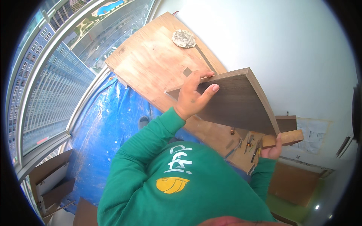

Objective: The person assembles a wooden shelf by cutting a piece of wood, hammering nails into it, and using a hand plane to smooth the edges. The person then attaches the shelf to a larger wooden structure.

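A dark brown wood-grain panel (233, 101) stands tilted on edge over the plywood worktop (139, 56). My left hand (194, 94) grips its upper edge, thumb on the near face and fingers going over to the far side, partly hidden. Low on the right, my right hand (273, 150) holds a light wooden block (288, 138) at the panel's right end edge. The block seems to touch that edge, but I cannot tell for sure. Several of the right hand's fingers are hidden by the block.
On the worktop lie a crumpled whitish rag (183, 38) and a hammer (233, 148) among several hand tools. Blue sheeting (102, 124) covers the floor at left, beside tall windows. Brown boards (49, 180) lean at lower left. A white wall (301, 67) rises at right.
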Demonstrator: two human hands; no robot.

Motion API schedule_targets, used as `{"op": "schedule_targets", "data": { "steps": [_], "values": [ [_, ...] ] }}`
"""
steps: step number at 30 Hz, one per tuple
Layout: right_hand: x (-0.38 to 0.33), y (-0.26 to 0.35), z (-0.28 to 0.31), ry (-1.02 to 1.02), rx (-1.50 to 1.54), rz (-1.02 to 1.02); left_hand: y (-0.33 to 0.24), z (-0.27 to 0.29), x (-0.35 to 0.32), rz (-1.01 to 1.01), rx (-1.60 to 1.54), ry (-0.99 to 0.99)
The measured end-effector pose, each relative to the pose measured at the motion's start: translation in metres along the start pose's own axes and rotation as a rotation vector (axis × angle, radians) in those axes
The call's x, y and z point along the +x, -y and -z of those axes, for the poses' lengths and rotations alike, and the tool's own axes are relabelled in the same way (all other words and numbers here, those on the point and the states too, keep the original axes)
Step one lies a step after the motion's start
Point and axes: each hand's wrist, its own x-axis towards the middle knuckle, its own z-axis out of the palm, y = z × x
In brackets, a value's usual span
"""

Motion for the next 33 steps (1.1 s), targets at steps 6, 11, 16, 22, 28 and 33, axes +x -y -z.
{"op": "schedule_targets", "data": {
  "steps": [6, 11, 16, 22, 28, 33],
  "values": [
    [0.007, 0.0, 0.014, 0.0, -0.014, -0.01, -0.001, -0.001, 0.002, 0.034, 0.016, 0.039],
    [-0.002, 0.0, 0.006, 0.02, -0.002, 0.016, 0.022, -0.004, -0.003, 0.097, 0.034, 0.084],
    [0.006, -0.005, 0.01, 0.02, 0.028, 0.028, 0.091, 0.015, -0.012, 0.288, 0.1, 0.252],
    [0.018, -0.001, 0.031, -0.141, 0.114, 0.041, 0.07, -0.019, 0.007, 0.131, 0.224, 0.196],
    [-0.024, -0.023, 0.071, -0.325, 0.326, -0.088, -0.03, -0.079, 0.076, -0.169, 0.657, 0.379],
    [-0.066, -0.124, 0.081, -0.505, 0.583, -0.331, -0.031, -0.123, 0.105, -0.322, 0.97, 0.759]
  ]
}}
